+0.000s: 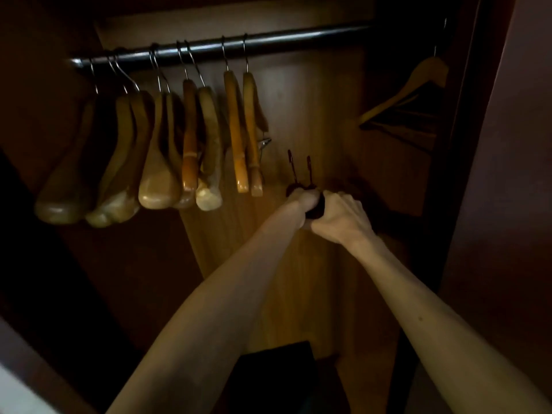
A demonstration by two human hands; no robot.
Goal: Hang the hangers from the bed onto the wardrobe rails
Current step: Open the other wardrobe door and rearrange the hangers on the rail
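Wardrobe interior, dim: below the round metal rail (pixel 268 40), your left hand (pixel 304 201) and right hand (pixel 337 215) curl around two dark hangers (pixel 316 206), thin hooks pointing up; smooth wooden hangers (pixel 236 130) dangle lengthwise.

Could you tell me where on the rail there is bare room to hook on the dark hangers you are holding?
The rail is bare between the last pale hanger of the group and the lone hanger at the far right, directly above both hands' dark hangers. The left stretch is crowded with wooden hangers hanging close together.
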